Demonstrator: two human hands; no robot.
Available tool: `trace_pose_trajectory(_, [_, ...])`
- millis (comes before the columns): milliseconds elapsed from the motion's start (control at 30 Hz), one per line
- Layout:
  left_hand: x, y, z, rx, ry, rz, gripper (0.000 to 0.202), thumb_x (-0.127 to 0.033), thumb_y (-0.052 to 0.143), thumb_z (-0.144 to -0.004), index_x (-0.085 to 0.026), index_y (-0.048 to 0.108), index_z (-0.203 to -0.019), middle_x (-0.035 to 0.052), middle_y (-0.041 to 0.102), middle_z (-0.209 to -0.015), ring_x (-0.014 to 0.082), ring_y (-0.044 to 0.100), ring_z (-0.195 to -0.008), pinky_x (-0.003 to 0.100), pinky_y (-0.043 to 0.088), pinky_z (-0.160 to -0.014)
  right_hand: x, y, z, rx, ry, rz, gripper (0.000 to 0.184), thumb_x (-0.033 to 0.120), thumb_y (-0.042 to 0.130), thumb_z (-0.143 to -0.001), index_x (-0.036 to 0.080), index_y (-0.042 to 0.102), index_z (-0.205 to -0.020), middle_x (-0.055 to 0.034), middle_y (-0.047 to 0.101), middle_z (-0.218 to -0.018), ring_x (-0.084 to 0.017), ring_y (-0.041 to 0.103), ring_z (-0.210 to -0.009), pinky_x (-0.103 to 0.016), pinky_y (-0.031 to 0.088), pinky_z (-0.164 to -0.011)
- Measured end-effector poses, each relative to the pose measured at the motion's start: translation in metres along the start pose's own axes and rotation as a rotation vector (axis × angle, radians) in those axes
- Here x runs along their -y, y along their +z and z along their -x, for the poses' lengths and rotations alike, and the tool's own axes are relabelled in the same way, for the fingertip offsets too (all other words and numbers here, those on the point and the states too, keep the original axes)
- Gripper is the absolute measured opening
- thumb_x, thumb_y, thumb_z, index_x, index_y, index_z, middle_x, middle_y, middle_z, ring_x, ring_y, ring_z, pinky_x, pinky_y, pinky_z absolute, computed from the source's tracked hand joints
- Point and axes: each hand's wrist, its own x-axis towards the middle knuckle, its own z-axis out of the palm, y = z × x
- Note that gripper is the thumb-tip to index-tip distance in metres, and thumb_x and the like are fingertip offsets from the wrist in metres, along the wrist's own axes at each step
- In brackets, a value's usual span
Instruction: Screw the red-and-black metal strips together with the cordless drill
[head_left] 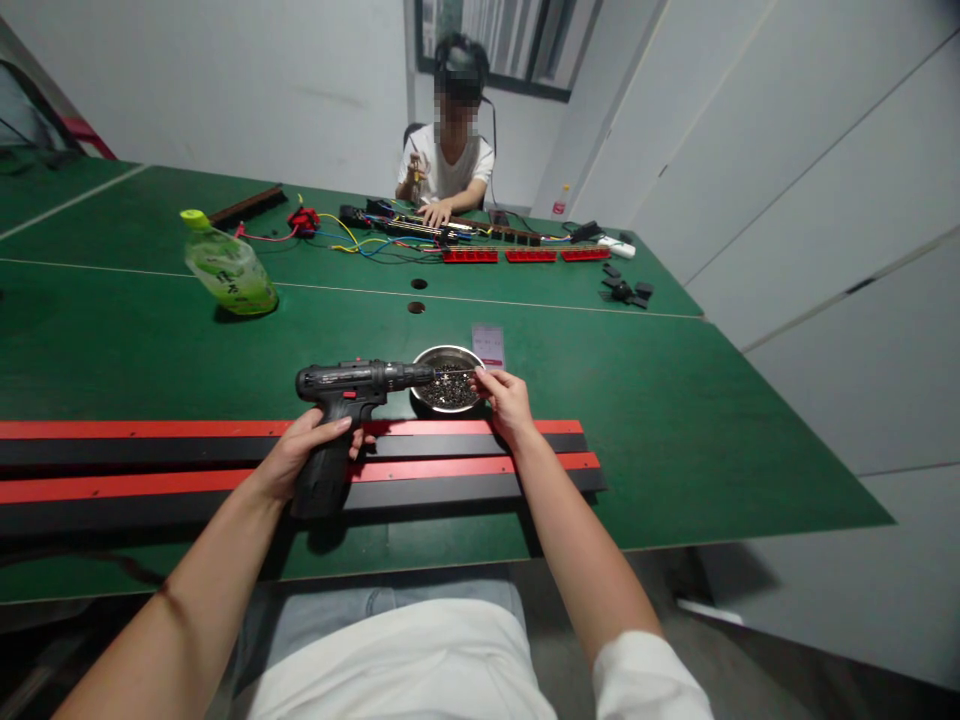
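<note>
My left hand (311, 448) is wrapped round the grip of a black cordless drill (341, 385), whose chuck points to the right. From the chuck a long thin driver bit (456, 373) reaches out over a metal bowl (417, 400) full of small screws (448, 390). At the bit's tip, the fingers of my right hand (504, 400) are pinched together; what they hold there is too small to make out. Below both hands lie two long red and black bars (442, 470), side by side along the table's near edge.
A tilted-looking bottle with green liquid (232, 270) stands to the left. A small clear packet (489, 345) lies behind the bowl. Across the green table (697, 430) a person (454, 160) handles wired strips (420, 225), near red pieces (531, 256) and black parts (626, 290).
</note>
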Motion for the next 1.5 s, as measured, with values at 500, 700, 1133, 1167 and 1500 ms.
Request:
trace_pose_trajectory(500, [0.0006, -0.0017, 0.0009, -0.001, -0.013, 0.003, 0.033, -0.036, 0.092, -0.073, -0.013, 0.073, -0.088, 0.0122, 0.075, -0.073, 0.0294, 0.078, -0.084, 0.03, 0.062, -0.073, -0.0014, -0.0001, -0.0005, 0.016, -0.003, 0.038, 0.05, 0.067, 0.092, -0.061, 0.02, 0.078, -0.073, -0.0045, 0.075, -0.073, -0.015, 0.064, -0.065, -0.027, 0.049, -0.061])
trace_pose_trajectory(700, [0.0003, -0.0003, 0.0013, -0.011, -0.013, -0.005, 0.04, -0.038, 0.095, -0.069, -0.013, 0.073, -0.091, 0.0092, 0.075, -0.074, 0.0266, 0.077, -0.079, 0.029, 0.061, -0.067, -0.0017, -0.0006, -0.0014, 0.016, 0.004, 0.014, 0.05, 0.066, 0.094, -0.058, 0.02, 0.078, -0.072, -0.0039, 0.075, -0.072, -0.015, 0.064, -0.065, -0.027, 0.049, -0.062])
trace_pose_trajectory(1133, [-0.0018, 0.0035, 0.0029, -0.009, 0.006, -0.008, 0.039, -0.038, 0.094, -0.067, -0.013, 0.072, -0.088, 0.0074, 0.073, -0.073, 0.0214, 0.073, -0.068, 0.033, 0.063, -0.075, -0.0015, -0.0014, -0.0001, 0.027, -0.021, 0.02, 0.045, 0.06, 0.095, -0.06, 0.02, 0.079, -0.073, -0.0037, 0.074, -0.072, -0.015, 0.063, -0.065, -0.028, 0.049, -0.062])
trace_pose_trajectory(1167, [-0.0024, 0.0038, 0.003, -0.004, 0.008, -0.007, 0.039, -0.038, 0.095, -0.067, -0.014, 0.072, -0.087, 0.007, 0.073, -0.073, 0.0208, 0.072, -0.067, 0.034, 0.064, -0.077, -0.001, -0.0014, 0.0001, 0.033, -0.023, 0.016, 0.044, 0.059, 0.095, -0.06, 0.02, 0.079, -0.073, -0.0038, 0.074, -0.073, -0.015, 0.063, -0.066, -0.028, 0.049, -0.062])
trace_pose_trajectory(1500, [-0.0009, 0.0004, 0.0037, 0.035, 0.007, 0.034, 0.036, -0.035, 0.094, -0.069, -0.013, 0.072, -0.088, 0.0076, 0.073, -0.073, 0.0193, 0.072, -0.067, 0.028, 0.062, -0.07, 0.0028, 0.0006, -0.0001, 0.039, 0.023, -0.045, 0.05, 0.058, 0.099, -0.052, 0.021, 0.076, -0.077, -0.0016, 0.072, -0.074, -0.015, 0.061, -0.067, -0.028, 0.047, -0.062])
